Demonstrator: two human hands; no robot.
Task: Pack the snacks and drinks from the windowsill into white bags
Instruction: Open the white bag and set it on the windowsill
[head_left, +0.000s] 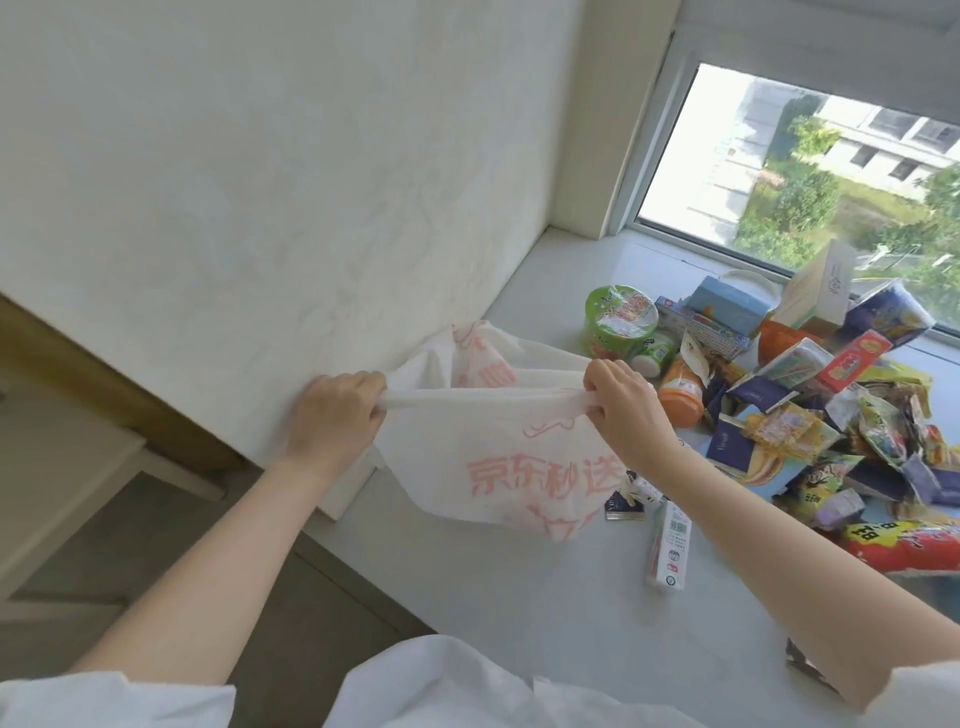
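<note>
A white bag (498, 447) with pink printed characters hangs over the windowsill (519, 597). My left hand (332, 410) grips the left end of its rim and my right hand (623, 410) grips the right end, stretching the mouth taut between them. To the right lies a heap of snacks (810, 415). In it are a green instant noodle cup (618, 322), an orange bottle (680, 389), a small green-capped bottle (652, 353), a red box (854, 361) and several colourful packets. A white carton (670, 545) lies alone on the sill below the bag.
A white wall (260, 182) runs along the left, close behind the bag. The window (810, 171) is at the far right behind the heap. A red and yellow packet (904, 545) lies at the right edge. The floor and a wooden skirting (104, 384) are at lower left.
</note>
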